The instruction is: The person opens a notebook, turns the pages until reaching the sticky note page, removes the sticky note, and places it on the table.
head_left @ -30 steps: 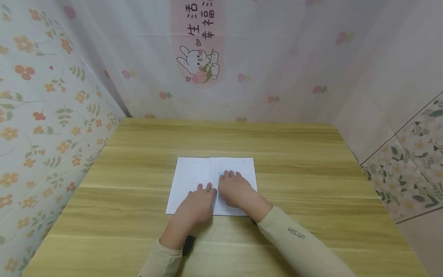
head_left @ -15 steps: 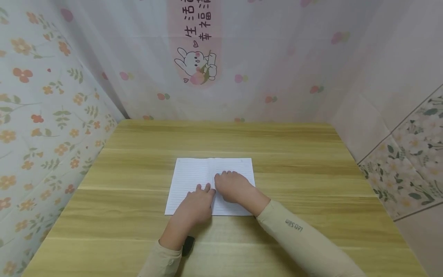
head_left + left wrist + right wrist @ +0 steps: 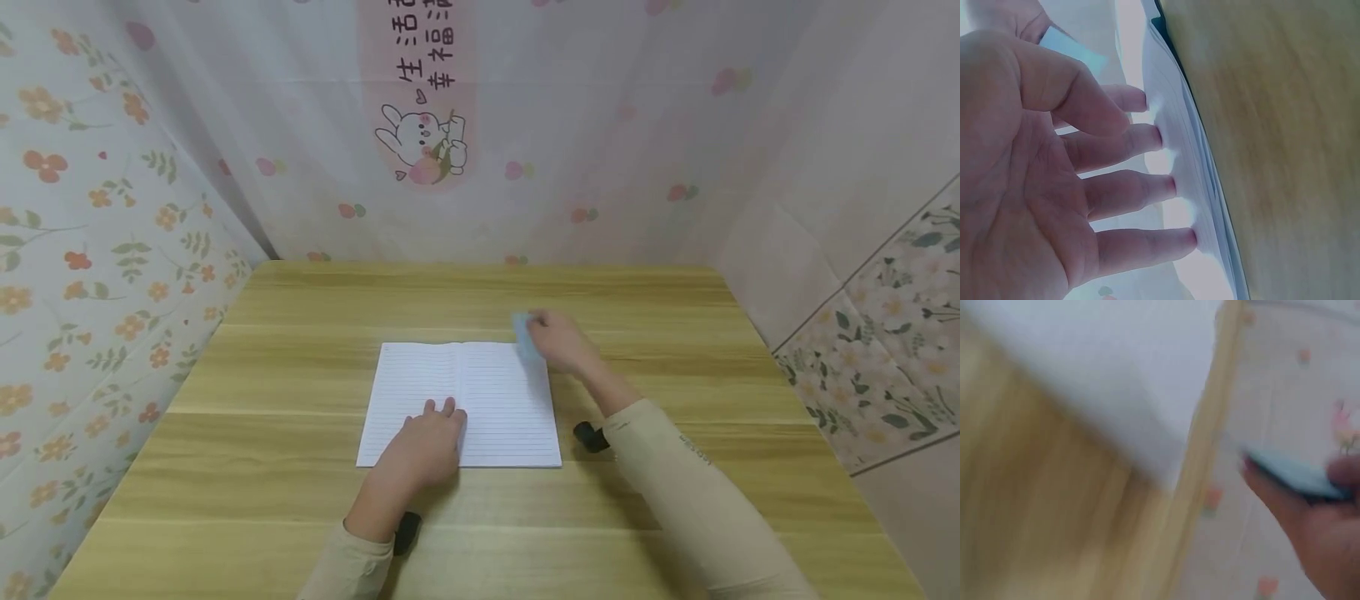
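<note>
An open lined notebook (image 3: pixel 504 421) lies flat on the wooden table. My left hand (image 3: pixel 426 447) rests on it near the centre fold; in the left wrist view, its fingers (image 3: pixel 1147 248) reach out spread, with the tips touching the page. Above the notebook's far right corner, my right hand (image 3: pixel 561 340) pinches a flat light blue piece (image 3: pixel 527 337). The right wrist view shows this blue piece (image 3: pixel 1291 470), blurred, with a dark underside between thumb and fingers. Its exact kind cannot be told.
The wooden table (image 3: pixel 300 375) extends around the notebook on all sides. Behind it hangs a white curtain (image 3: pixel 600 125) with a rabbit print, and a flowered cloth (image 3: pixel 90 292) hangs at the left. Black wrist devices (image 3: pixel 590 437) sit below both wrists.
My right hand has moved from the right page up and away toward the far right corner, carrying the light blue piece. That page is now uncovered. The left hand has stayed in place.
</note>
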A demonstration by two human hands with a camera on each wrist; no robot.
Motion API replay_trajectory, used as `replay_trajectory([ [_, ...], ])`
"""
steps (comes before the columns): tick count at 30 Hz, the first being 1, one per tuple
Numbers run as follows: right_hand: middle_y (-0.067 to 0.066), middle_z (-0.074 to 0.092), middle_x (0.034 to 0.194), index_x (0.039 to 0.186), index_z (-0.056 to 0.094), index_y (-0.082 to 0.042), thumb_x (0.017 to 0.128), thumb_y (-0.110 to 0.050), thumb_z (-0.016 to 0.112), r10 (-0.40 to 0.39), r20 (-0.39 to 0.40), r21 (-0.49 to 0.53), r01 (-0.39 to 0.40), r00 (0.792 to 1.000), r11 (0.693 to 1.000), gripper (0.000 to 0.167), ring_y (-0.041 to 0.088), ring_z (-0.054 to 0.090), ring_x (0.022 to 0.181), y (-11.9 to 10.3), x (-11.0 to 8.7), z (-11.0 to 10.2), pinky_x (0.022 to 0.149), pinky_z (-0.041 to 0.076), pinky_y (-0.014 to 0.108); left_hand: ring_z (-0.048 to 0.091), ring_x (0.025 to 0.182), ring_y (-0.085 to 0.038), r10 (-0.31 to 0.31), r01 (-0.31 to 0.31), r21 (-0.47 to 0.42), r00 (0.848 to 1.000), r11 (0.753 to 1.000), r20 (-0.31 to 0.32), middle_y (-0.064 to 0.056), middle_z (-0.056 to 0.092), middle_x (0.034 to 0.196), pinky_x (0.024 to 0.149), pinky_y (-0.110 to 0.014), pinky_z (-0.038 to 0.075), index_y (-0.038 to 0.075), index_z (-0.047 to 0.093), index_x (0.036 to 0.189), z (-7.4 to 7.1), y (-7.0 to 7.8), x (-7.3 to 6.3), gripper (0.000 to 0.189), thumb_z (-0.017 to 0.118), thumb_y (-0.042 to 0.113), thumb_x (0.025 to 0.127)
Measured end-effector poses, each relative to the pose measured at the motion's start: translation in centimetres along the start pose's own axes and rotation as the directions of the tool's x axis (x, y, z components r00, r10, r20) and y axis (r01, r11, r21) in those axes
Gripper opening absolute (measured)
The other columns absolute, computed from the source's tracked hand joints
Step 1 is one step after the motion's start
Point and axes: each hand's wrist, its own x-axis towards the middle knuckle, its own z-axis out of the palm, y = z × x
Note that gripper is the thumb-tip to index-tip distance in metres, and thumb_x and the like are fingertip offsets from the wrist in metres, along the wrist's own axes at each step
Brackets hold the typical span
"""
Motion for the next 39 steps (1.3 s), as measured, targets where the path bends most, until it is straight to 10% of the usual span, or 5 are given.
replay_trajectory([
  [4, 0.025, 0.070, 0.106, 0.154, 0.045, 0.008, 0.115, -0.015, 0.031, -0.024, -0.117, -0.273, -0.009, 0.993, 0.962, 0.048, 0.032, 0.073, 0.085, 2.8, 0.8, -2.8, 0.079, 0.063, 0.042, 0.042, 0.153, -0.051, -0.009, 0.009, -0.010, 1.000, 1.000, 0.008, -0.025, 0.046, 0.165, 0.117, -0.070, 0.043, -0.003, 0.052, 0.151, 0.0, 0.1, 0.0, 0.049, 0.047, 0.012, 0.105],
  [8, 0.031, 0.044, 0.163, 0.160, 0.034, 0.010, 0.111, -0.004, 0.032, -0.096, -0.004, -0.650, 0.070, 0.995, 0.757, 0.051, 0.047, 0.045, 0.151, 5.1, 1.3, -3.5, 0.125, 0.039, 0.057, 0.042, 0.153, -0.051, -0.010, 0.010, -0.017, 1.000, 1.000, 0.001, -0.025, 0.047, 0.164, 0.117, -0.071, 0.042, -0.004, 0.053, 0.151, 0.1, 0.2, 0.0, 0.048, 0.046, 0.012, 0.105],
  [11, 0.029, 0.043, 0.164, 0.160, 0.036, 0.009, 0.111, -0.004, 0.032, -0.065, 0.130, -0.718, 0.139, 0.989, 0.682, 0.051, 0.046, 0.042, 0.154, 6.4, 1.4, -3.0, 0.127, 0.035, 0.058, 0.043, 0.153, -0.051, -0.012, 0.012, -0.020, 1.000, 1.000, 0.002, -0.025, 0.046, 0.164, 0.117, -0.071, 0.042, -0.004, 0.052, 0.151, 0.1, 0.2, 0.0, 0.048, 0.046, 0.013, 0.106],
  [24, 0.027, 0.022, 0.175, 0.166, 0.023, 0.006, 0.117, -0.040, 0.027, 0.074, 0.296, -0.678, 0.155, 0.952, 0.719, 0.067, 0.043, 0.025, 0.164, 7.4, 1.0, -1.4, 0.128, 0.019, 0.074, 0.044, 0.152, -0.051, -0.008, 0.008, -0.002, 1.000, 1.000, 0.006, -0.025, 0.047, 0.164, 0.116, -0.071, 0.043, -0.003, 0.054, 0.149, 0.0, 0.3, 0.0, 0.047, 0.048, 0.012, 0.105],
  [39, 0.020, 0.013, 0.179, 0.169, 0.013, 0.003, 0.116, -0.048, 0.024, 0.136, 0.193, -0.632, 0.017, 0.972, 0.774, 0.074, 0.040, 0.018, 0.166, 10.4, -0.6, -3.2, 0.126, 0.003, 0.080, 0.041, 0.154, -0.051, -0.019, 0.019, -0.029, 1.000, 0.999, 0.020, -0.025, 0.045, 0.165, 0.118, -0.070, 0.041, -0.003, 0.052, 0.151, -0.1, 0.4, 0.1, 0.049, 0.048, 0.014, 0.106],
])
